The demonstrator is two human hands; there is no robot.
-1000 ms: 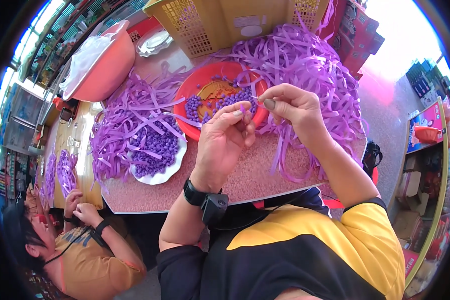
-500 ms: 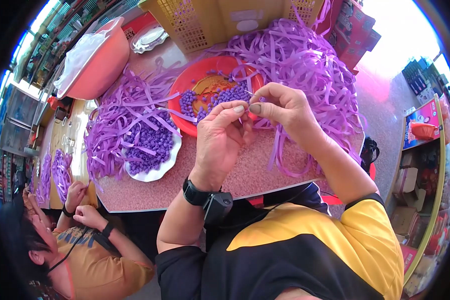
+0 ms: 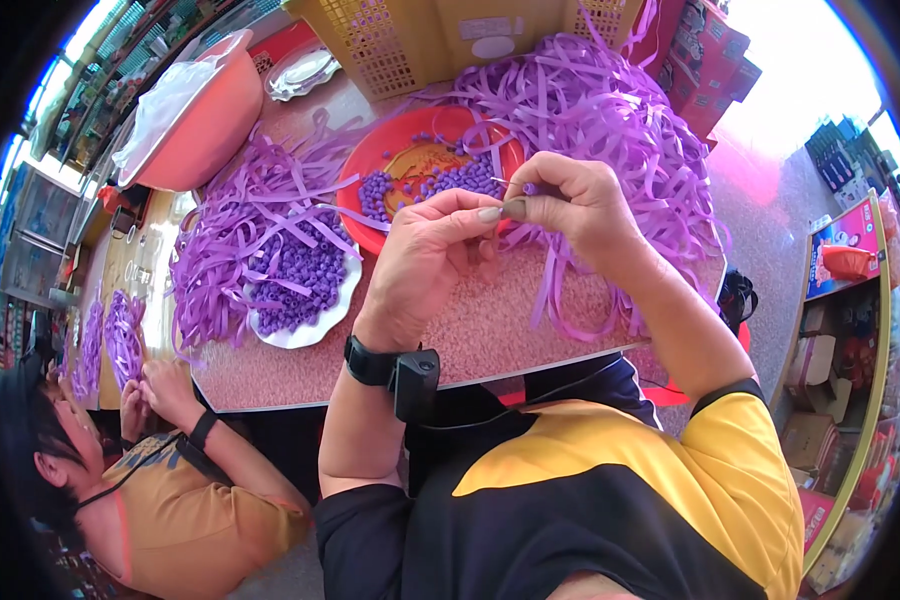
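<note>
My left hand (image 3: 425,255) and my right hand (image 3: 580,205) meet fingertip to fingertip over the near edge of a red plate (image 3: 368,155). Between my right thumb and fingers is a thin, needle-like tool (image 3: 500,181), its tip pointing left. A purple bead (image 3: 530,189) shows beside my right fingers. My left thumb and forefinger pinch something small that they hide. Purple beads (image 3: 455,183) lie on the red plate. More beads (image 3: 305,275) fill a white scalloped dish (image 3: 320,332) to the left, with purple ribbons (image 3: 220,220) draped over it.
A big heap of purple ribbons (image 3: 590,110) covers the table's right side, below a yellow basket (image 3: 370,50). At the back left stands a pink basin (image 3: 205,125) near a silvery dish (image 3: 300,72). A co-worker (image 3: 190,490) sits at left, handling ribbons. Shelves (image 3: 840,400) stand at right.
My left hand has shifted slightly left, and its fingertips now press against my right ones. The co-worker's hands have moved together, closer to the hanging ribbons.
</note>
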